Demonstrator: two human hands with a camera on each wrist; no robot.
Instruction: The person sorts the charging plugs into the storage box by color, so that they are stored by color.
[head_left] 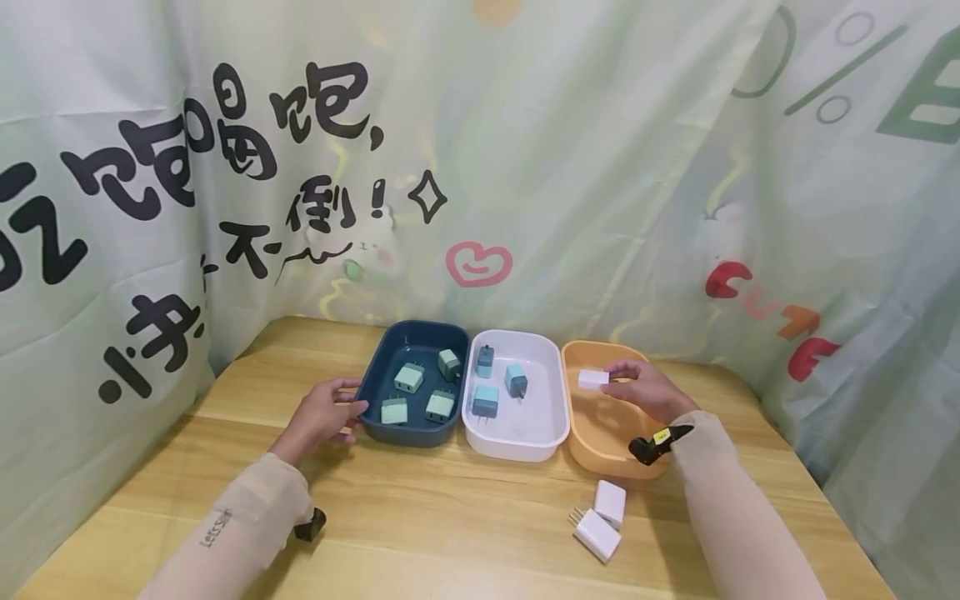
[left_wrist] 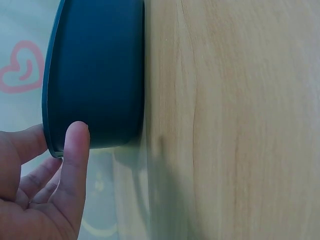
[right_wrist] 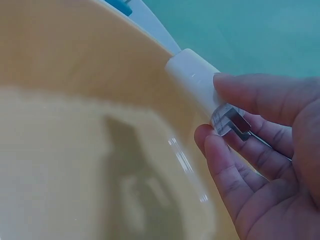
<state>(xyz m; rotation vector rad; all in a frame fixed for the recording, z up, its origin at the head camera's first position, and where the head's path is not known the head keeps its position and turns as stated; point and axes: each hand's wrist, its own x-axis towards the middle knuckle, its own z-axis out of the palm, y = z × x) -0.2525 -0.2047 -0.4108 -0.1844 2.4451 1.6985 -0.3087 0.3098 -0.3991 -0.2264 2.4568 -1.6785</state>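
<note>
My right hand (head_left: 647, 390) pinches a white charger plug (head_left: 593, 380) between thumb and fingers above the orange bin (head_left: 607, 450). In the right wrist view the plug's metal prongs (right_wrist: 238, 121) point back toward the palm. My left hand (head_left: 322, 415) touches the left side of the dark blue bin (head_left: 408, 435), its fingers extended and spread; the left wrist view shows the thumb at the bin's outer wall. Several pale green charger plugs (head_left: 408, 377) lie in the dark blue bin. The white bin (head_left: 517, 450) holds three blue charger plugs (head_left: 485, 401).
Two more white charger plugs (head_left: 597, 535) lie on the wooden table (head_left: 420, 525) in front of the orange bin, touching or nearly touching. The three bins stand side by side. A printed curtain (head_left: 585, 167) hangs behind and along both sides.
</note>
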